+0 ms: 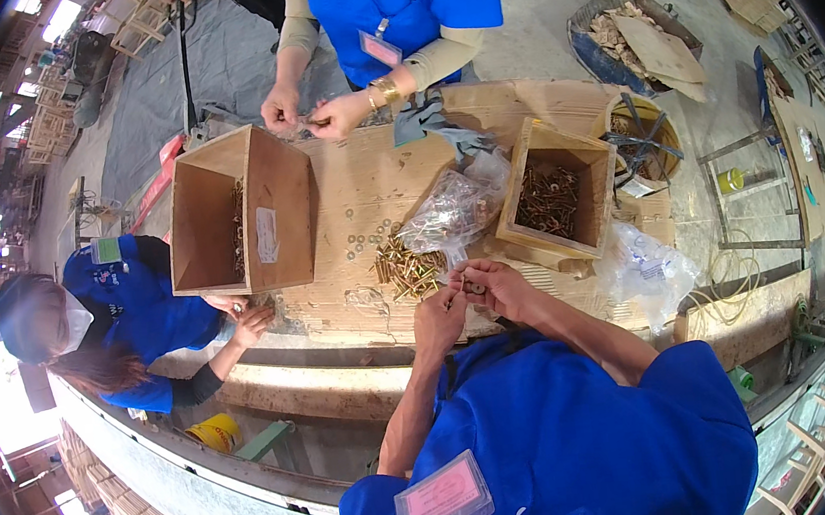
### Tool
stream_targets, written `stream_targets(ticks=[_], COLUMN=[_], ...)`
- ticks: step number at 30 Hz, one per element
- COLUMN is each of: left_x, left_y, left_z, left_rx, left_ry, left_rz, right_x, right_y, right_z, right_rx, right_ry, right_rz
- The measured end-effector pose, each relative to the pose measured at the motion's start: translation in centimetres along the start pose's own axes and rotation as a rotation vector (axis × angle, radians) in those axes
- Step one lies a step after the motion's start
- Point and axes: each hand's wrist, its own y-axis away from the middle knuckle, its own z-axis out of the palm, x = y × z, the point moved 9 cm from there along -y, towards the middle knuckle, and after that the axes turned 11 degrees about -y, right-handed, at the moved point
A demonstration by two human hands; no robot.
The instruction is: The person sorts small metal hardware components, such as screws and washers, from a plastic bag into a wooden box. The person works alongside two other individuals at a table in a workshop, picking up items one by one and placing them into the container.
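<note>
My left hand [440, 321] is closed in a pinch at the near edge of the cardboard-covered table; what its fingertips hold is too small to make out. Right beside it, my right hand [498, 290] grips what look like small metal washers [475, 288]. Just beyond my hands lies a heap of brass-coloured bolts [407, 266], with loose washers [356, 245] scattered to its left. A clear plastic bag [458, 208] full of hardware rests behind the heap. To the right stands a wooden box [571, 155] with many bolts [547, 201] inside.
A larger wooden box [282, 206] stands at the left, near a co-worker's hand [251, 322]. Across the table, another person's hands [337, 117] hold something small. Grey gloves [439, 126], a yellow bucket [658, 121] and an empty-looking plastic bag [647, 268] are also around.
</note>
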Motion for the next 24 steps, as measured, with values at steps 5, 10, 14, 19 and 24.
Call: stream_targets(ticks=[5, 10, 14, 19, 24], left_x=[0.9, 2.0, 1.8, 0.2, -0.1], left_y=[0.3, -0.1, -0.5, -1.0, -1.6], left_z=[-0.7, -0.8, -1.0, -1.8, -2.3], left_rx=[0.04, -0.01, 0.067, 0.046, -0.006], left_ry=[-0.03, 0.01, -0.007, 0.36, 0.45], left_rz=[0.049, 0.068, 0.145, 0.017, 0.001], right_x=[-0.4, -1.1, -0.3, -1.4, -0.9], right_y=[0.8, 1.1, 0.7, 0.0, -0.2], right_z=[0.4, 0.9, 1.0, 0.7, 1.9], right_rx=[0.042, -0.009, -0.045, -0.016, -0.061], right_ry=[-0.024, 0.048, 0.078, 0.12, 0.408], right_rz=[0.023, 0.034, 0.136, 0.098, 0.135])
